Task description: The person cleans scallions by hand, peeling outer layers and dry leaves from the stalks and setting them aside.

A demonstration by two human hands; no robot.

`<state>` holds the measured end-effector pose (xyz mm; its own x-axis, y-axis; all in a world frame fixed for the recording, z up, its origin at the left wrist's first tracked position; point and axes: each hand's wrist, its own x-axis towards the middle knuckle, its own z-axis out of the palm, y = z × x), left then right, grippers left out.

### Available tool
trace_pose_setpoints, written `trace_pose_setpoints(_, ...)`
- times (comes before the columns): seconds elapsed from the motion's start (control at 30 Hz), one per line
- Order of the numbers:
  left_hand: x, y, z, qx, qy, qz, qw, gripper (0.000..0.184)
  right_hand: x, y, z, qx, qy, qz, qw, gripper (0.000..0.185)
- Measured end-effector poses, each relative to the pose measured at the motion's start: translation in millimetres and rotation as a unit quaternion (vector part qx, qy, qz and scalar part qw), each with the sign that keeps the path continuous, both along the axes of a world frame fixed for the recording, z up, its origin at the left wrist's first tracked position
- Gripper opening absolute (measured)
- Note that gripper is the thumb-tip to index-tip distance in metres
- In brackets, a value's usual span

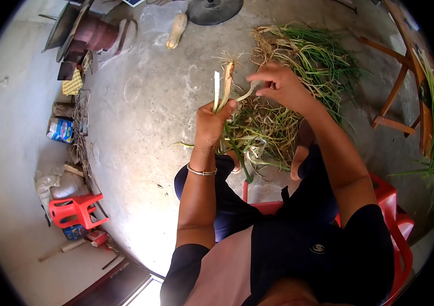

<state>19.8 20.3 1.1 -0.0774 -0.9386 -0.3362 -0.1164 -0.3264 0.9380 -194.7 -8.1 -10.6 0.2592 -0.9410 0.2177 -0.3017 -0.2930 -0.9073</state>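
My left hand (211, 122) is closed around the white stems of a few green onions (227, 84), their roots pointing up and a green leaf hanging below. To its right, my right hand (278, 86) has its thumb and forefinger apart, beside a thin pale strip (247, 95) that curves out from the held stems. Whether the fingers touch the strip's end is unclear. Behind my right hand lies a large pile of green onions (324, 61) with roots and long leaves. Loose peeled leaves and trimmings (270, 127) are heaped on the floor between my feet.
A pale squash (177, 30) and a round black base (214, 10) are on the concrete floor ahead. At right, long green leaves (431, 97) lie on a wooden bench (414, 66). A small red chair (76, 210), bags and boxes line the left wall.
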Motion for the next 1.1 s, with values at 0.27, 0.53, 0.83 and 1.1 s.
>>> trace_pose_setpoints(0.27,-7,4,3,-0.018,-0.026,-0.065,0.997,0.020,10,6,-7,-0.084,0.096,0.050,0.991,0.012)
trace_pose_setpoints(0.53,6,2,21,0.042,-0.014,-0.026,0.999,0.018,-33,-20,-19,0.086,0.043,-0.081,0.992,0.013)
trace_pose_setpoints(0.83,20,0,14,0.009,-0.023,0.009,1.000,0.017,-63,-23,-20,0.137,0.128,-0.154,0.970,0.016)
trace_pose_setpoints(1.1,13,-2,0,-0.033,-0.135,-0.024,0.990,0.020,-33,-1,-31,0.029,0.247,0.044,0.968,0.029)
